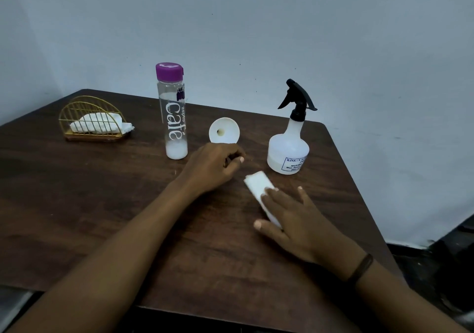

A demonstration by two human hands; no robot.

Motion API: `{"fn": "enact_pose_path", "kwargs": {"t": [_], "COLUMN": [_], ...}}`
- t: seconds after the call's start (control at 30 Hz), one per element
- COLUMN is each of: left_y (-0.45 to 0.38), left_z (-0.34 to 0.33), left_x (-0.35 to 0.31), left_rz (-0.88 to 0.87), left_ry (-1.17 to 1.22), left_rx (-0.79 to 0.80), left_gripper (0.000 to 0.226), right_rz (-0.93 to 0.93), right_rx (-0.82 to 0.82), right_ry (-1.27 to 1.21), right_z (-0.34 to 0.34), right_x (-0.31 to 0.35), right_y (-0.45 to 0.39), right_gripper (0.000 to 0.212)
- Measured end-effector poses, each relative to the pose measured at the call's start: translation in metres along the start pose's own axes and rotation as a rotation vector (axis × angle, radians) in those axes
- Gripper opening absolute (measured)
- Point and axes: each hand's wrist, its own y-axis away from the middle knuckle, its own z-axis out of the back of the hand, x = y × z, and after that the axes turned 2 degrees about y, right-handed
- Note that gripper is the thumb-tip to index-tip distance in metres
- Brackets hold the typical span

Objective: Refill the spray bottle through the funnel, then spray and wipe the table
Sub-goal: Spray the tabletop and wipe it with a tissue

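A white spray bottle [288,150] with a black trigger head stands upright at the right of the dark wooden table [102,204]. A white funnel [224,130] lies on its side in the middle, mouth toward me. Left of it stands a clear bottle [172,112] with a purple cap and a little white liquid at the bottom. My right hand [300,217] lies flat on a folded white tissue [257,185], pressing it on the table in front of the spray bottle. My left hand [213,166] rests loosely curled on the table, just in front of the funnel, holding nothing.
A gold wire holder [92,119] with white tissues in it sits at the back left. A pale wall rises behind the table. The table's right edge runs diagonally close to the spray bottle, with dark floor beyond it.
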Motion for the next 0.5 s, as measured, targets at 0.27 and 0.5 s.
{"fn": "enact_pose_path", "kwargs": {"t": [0.27,0.5], "left_y": [0.002,0.004], "left_z": [0.0,-0.002], "left_x": [-0.006,-0.008], "left_rz": [-0.006,-0.022], "left_ry": [-0.013,-0.052], "left_rx": [0.019,0.053], "left_gripper": [0.012,0.013], "right_rz": [0.164,0.027], "right_rx": [-0.012,-0.045], "right_ry": [-0.013,0.035], "right_z": [-0.005,0.004], "right_x": [0.02,0.0], "right_y": [-0.006,0.007], "right_gripper": [0.085,0.087]}}
